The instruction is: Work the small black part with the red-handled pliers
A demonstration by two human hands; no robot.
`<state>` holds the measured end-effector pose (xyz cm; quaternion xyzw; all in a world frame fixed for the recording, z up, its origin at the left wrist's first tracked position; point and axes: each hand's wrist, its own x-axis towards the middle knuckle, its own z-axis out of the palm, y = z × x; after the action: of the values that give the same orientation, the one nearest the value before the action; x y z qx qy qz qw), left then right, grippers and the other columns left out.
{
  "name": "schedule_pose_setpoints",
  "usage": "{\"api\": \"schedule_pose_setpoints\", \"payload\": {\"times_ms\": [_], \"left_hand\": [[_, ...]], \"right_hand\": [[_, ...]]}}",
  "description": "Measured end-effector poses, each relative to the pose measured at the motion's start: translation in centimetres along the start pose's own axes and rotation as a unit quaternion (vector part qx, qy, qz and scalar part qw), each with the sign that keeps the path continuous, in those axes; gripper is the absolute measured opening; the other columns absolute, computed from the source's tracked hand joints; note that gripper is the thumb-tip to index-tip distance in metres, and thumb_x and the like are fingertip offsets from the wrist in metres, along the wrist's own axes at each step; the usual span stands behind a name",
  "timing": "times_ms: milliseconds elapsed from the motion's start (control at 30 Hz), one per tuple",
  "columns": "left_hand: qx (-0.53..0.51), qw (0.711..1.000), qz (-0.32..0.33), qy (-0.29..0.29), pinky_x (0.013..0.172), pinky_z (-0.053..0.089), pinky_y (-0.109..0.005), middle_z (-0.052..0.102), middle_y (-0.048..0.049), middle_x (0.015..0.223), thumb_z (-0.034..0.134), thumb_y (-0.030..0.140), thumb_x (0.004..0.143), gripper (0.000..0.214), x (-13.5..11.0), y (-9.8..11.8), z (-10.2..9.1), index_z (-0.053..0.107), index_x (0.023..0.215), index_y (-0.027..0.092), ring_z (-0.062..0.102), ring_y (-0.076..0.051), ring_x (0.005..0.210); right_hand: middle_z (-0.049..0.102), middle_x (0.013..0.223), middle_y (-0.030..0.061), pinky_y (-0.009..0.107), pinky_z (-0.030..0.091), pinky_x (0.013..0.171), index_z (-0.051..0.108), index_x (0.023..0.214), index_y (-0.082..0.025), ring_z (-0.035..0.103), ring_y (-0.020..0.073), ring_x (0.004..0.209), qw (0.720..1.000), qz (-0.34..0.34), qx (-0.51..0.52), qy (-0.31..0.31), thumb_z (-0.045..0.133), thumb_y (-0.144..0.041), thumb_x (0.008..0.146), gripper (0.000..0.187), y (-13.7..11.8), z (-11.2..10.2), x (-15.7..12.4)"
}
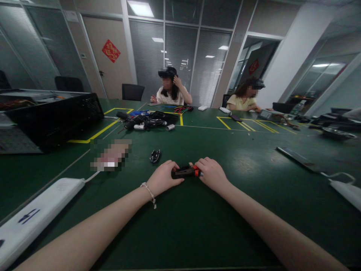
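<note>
Evidently the work centres on a pair of dark steel long-nosed pliers with red-and-black handles point(184, 172), held just above or resting on the broad dark-green tabletop point(197, 233) in front of the person; which of the two cannot be told. The right hand point(211, 174) has its grip curled around the handles, while the left hand point(165, 176) has thumb and fingers closed about a small black rounded piece point(173, 173) at the plier nose. Whether the plier tips bite on that piece is too small to tell. As for progress, the handling looks under way rather than finished: the piece and tool are together in the hands, and neither has been set down. Beyond the left hand, apart from it, lies a small black-and-silver part point(155, 156); whether it belongs with the held piece cannot be told. Farther off sits a heaped cluster of black tools and cables point(149, 119), likely untouched for now. To the left stand a long white plastic power strip point(42, 218) and a black metal computer case point(56, 120); a flat dark metallic slab point(299, 160) lies to the right. Two people sit across the tabletop.
</note>
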<state>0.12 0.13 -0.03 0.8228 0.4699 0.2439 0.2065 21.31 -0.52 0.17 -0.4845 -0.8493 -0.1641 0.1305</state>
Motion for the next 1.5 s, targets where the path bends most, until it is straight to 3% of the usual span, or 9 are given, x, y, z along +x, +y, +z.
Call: {"api": "schedule_pose_setpoints", "payload": {"times_ms": [833,1200,1500], "left_hand": [[0.038,0.999,0.029,-0.025,0.058,0.041,-0.025,0.052,-0.0006,0.082,0.059,0.045,0.067,0.031,-0.2,0.3,-0.2,0.055,0.081,0.019,0.053,-0.015,0.068],[0.053,0.998,0.018,-0.027,0.058,0.04,-0.026,0.054,-0.001,0.081,0.059,0.046,0.066,0.032,-0.1,0.4,-0.2,0.055,0.082,0.019,0.053,-0.016,0.069],[0.056,0.998,0.028,-0.021,0.054,0.038,-0.025,0.053,-0.0002,0.078,0.058,0.05,0.066,0.034,-0.1,0.1,-0.3,0.054,0.079,0.019,0.052,-0.015,0.066]], "right_hand": [[0.058,0.088,0.0062,0.029,0.036,0.069,0.057,0.089,-0.017,0.048,0.0184,0.08,1.0,-0.008,0.005,0.002,0.055,-0.015,0.066,0.023,0.2,0.0,-0.3],[0.056,0.094,0.0071,0.034,0.037,0.08,0.055,0.092,-0.017,0.047,0.0195,0.088,0.999,-0.022,0.035,0.023,0.053,-0.012,0.065,0.028,0.3,-0.2,-0.4],[0.056,0.09,0.0059,0.032,0.039,0.073,0.055,0.088,-0.018,0.049,0.0186,0.082,0.997,0.013,0.069,0.019,0.054,-0.015,0.066,0.022,1.0,0.3,-0.6]]}}
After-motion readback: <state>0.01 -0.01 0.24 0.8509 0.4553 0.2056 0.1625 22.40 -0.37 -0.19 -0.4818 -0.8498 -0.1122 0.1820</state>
